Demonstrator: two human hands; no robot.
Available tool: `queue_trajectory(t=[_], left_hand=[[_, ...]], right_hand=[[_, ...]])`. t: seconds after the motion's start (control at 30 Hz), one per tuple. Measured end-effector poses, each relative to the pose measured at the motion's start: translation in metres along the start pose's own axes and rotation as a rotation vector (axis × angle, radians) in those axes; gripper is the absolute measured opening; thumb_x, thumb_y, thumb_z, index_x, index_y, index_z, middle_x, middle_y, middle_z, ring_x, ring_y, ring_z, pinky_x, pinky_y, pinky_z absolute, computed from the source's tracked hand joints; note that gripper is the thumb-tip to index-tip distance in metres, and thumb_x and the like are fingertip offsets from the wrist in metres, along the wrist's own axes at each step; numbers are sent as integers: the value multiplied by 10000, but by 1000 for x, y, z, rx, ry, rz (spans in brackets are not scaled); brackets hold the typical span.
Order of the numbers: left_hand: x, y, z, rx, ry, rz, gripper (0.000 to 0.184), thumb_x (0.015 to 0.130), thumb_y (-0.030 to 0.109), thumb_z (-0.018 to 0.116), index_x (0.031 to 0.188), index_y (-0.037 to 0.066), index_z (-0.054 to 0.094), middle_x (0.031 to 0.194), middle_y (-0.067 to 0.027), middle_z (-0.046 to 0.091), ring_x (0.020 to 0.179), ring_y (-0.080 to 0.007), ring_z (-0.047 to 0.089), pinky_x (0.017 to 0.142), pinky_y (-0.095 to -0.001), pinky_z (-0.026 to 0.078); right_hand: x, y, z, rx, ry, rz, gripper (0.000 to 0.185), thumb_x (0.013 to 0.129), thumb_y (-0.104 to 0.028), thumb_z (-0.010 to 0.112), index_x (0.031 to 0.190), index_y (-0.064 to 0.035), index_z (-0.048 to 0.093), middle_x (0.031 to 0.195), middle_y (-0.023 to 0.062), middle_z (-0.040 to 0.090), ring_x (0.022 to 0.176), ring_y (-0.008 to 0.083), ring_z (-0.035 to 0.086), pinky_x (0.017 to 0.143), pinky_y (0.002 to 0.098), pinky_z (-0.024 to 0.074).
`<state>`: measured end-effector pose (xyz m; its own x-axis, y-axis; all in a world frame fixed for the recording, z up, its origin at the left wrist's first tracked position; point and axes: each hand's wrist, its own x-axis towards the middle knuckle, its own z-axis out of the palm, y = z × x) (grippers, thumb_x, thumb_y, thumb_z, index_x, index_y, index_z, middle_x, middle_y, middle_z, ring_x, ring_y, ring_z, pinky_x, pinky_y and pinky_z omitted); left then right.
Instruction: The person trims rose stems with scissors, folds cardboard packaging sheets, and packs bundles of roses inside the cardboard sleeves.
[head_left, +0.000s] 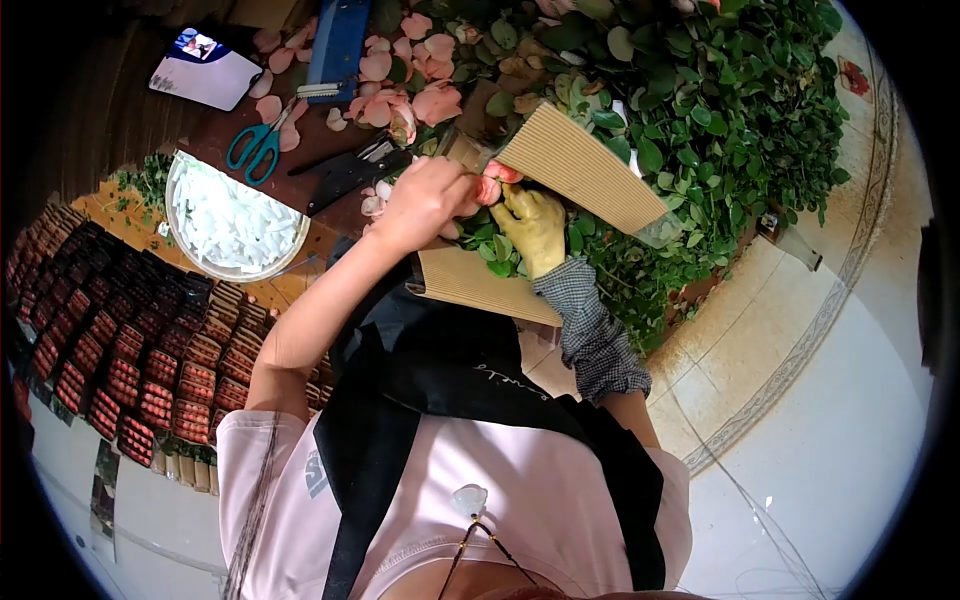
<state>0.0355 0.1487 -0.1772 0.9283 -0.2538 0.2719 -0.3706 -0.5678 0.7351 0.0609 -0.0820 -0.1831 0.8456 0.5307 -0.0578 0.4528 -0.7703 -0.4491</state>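
My bare left hand (425, 203) is closed, its fingertips pinching at a pink rose bloom (488, 189). My right hand (532, 228) wears a yellow glove and a checked sleeve cover. Its fingers curl against the same bloom from the other side. Green leaves (497, 250) show just below both hands. One corrugated cardboard piece (585, 168) stands tilted beyond the glove, and another cardboard piece (485, 287) lies nearer my apron. The rose's stem and part of the fingertips are hidden.
Teal scissors (256, 150), a black hand tool (345, 175), a blue tool (337, 50), a phone (205, 72) and loose petals (420, 60) lie ahead. A bowl (238, 272) holds white pieces. Leafy stems (740, 130) heap at right; packed bundles (160, 370) fill the left.
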Motion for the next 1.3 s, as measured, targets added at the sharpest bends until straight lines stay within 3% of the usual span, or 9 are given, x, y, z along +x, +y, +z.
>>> queue_trajectory(t=[0.1,0.23,0.47,0.57,0.67,0.77,1.17,1.23,1.3], left_hand=[[-1,-10,-3,64,222,-186,180,722,91,769,832,48,633,781,-96,556,751,-312,586,669,-418,476],[-9,-16,-13,264,161,-474,214,782,132,759,689,57,582,744,-103,553,714,-313,592,637,-409,482],[-10,-7,-4,9,103,-256,106,808,85,739,884,37,681,739,-112,562,752,-318,588,673,-419,482],[-9,-1,-1,-11,5,-333,116,863,92,704,948,15,688,795,-129,630,786,-325,635,694,-407,511],[-19,-3,13,-379,-26,-692,184,972,117,590,1089,-16,637,972,-181,710,886,-323,711,757,-376,548],[-20,5,10,-428,-52,-643,173,964,163,585,1063,37,649,931,-183,711,847,-384,681,713,-444,539],[-27,-4,-6,-334,-99,-721,168,920,118,630,1058,29,667,859,-138,718,795,-302,697,734,-394,543],[-16,0,-16,-213,-88,-669,140,886,115,671,1000,35,690,828,-118,692,774,-297,656,714,-390,528],[-9,0,-20,-40,-55,-313,141,834,112,717,957,45,704,849,-98,655,830,-294,625,731,-384,519]], right_hand=[[-5,5,4,-21,3,-7,240,836,-266,721,1003,-96,693,730,106,639,680,316,629,619,441,517],[3,-3,-3,-44,4,-67,296,854,-282,708,1092,-109,673,733,104,637,670,306,626,612,438,513],[2,-3,-3,-29,-22,-28,349,855,-273,692,1161,-112,645,724,104,627,651,298,618,612,438,506],[-2,1,0,-87,-70,-8,294,782,-256,788,980,-57,698,765,91,619,658,273,615,599,409,504],[3,-8,-3,-158,-91,-7,304,799,-275,772,992,-54,697,756,97,629,663,274,618,601,411,509],[6,-12,-5,-192,-80,-64,306,837,-300,733,1016,-56,684,720,97,637,657,274,628,615,415,514],[14,-37,-28,-249,-403,-104,318,877,-330,668,992,-43,595,709,102,681,672,301,666,643,427,516],[15,-39,-24,-299,-490,-54,338,880,-337,668,1014,-35,600,725,101,691,674,293,669,646,420,518],[13,-38,-24,-298,-464,-61,348,882,-339,665,1032,-31,603,724,97,693,671,286,670,647,416,520]])
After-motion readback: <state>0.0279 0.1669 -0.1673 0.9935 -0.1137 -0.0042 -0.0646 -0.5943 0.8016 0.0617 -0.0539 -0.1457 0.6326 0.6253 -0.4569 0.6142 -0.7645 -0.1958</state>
